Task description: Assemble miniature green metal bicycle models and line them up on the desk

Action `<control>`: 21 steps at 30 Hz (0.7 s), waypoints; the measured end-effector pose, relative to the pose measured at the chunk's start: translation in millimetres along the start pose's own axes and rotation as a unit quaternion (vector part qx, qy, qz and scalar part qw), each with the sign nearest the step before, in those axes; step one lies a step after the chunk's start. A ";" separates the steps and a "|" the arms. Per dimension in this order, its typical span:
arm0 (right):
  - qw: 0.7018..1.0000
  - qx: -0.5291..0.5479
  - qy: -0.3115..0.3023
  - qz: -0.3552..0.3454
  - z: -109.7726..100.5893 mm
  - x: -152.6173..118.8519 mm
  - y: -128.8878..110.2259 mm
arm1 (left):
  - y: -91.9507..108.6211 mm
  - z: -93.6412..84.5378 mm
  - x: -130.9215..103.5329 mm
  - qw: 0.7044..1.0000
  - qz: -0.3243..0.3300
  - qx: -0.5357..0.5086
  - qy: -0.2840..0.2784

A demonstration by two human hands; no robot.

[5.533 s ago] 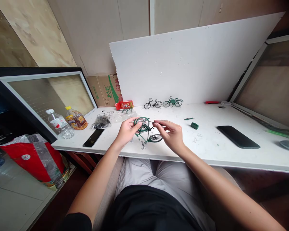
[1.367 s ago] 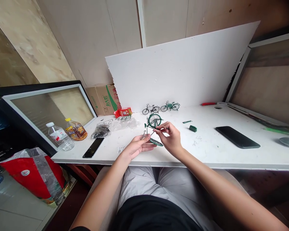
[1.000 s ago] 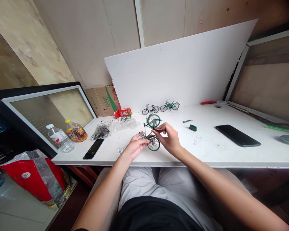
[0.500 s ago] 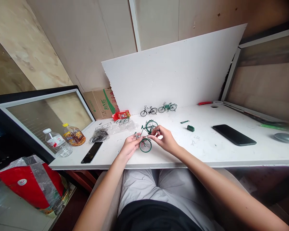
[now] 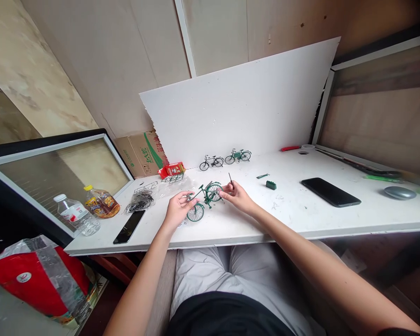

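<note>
A green model bicycle (image 5: 207,195) is held between my two hands over the front of the white table. My left hand (image 5: 179,209) is closed around its handlebar end, by the front wheel (image 5: 195,212). At the other end, the fingertips of my right hand (image 5: 238,196) pinch the rear wheel (image 5: 215,192). A thin dark stick (image 5: 230,178) pokes up from between the right fingers; its lower part is hidden. Right of that hand lie a small green box-like part (image 5: 271,185) and a flat green piece (image 5: 262,176).
Two finished-looking model bicycles, one black (image 5: 211,162) and one green (image 5: 238,156), stand by the white board (image 5: 244,102). Phones lie left (image 5: 129,227) and right (image 5: 330,192). Bottles (image 5: 77,214), a bag of dark wire parts (image 5: 140,201) and a red packet (image 5: 171,170) occupy the left.
The bicycle has turned from pointing nearly at me to lying more sideways, front wheel to the left. My right hand has moved to the rear wheel, and the dark stick now points upward.
</note>
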State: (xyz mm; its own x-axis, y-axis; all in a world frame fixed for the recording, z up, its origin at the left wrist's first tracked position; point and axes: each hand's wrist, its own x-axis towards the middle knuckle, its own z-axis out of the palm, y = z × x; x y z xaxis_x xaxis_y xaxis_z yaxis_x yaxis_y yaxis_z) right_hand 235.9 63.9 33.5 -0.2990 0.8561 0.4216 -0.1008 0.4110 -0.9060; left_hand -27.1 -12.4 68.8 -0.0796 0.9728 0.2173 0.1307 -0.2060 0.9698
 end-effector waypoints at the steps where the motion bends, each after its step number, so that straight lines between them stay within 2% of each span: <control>1: 0.999 0.024 -0.020 0.007 1.8 -0.4 1.7 | -0.3 0.4 0.0 1.000 0.001 0.002 -0.006; 4: 0.997 0.059 -0.035 0.024 4.8 -1.0 6.0 | -2.0 0.1 1.0 1.000 0.004 0.003 -0.020; 11: 0.997 0.031 -0.054 0.036 7.8 -5.4 8.0 | -5.1 -4.4 2.6 1.000 0.001 0.017 -0.002; 17: 0.999 -0.012 -0.032 0.026 11.3 -7.0 5.7 | -5.3 -8.5 3.3 0.998 0.006 0.063 -0.008; 21: 0.999 -0.034 -0.042 0.001 9.5 -6.6 7.8 | -6.4 -8.6 3.6 0.992 0.043 0.118 0.006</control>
State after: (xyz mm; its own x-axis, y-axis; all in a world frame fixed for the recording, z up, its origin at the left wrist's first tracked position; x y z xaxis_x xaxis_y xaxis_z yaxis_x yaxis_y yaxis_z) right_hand 228.1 58.5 23.2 -0.3775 0.8294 0.4118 -0.0365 0.4311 -0.9016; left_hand -36.7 -8.6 64.3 -0.0696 0.9510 0.3012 0.3659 -0.2565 0.8946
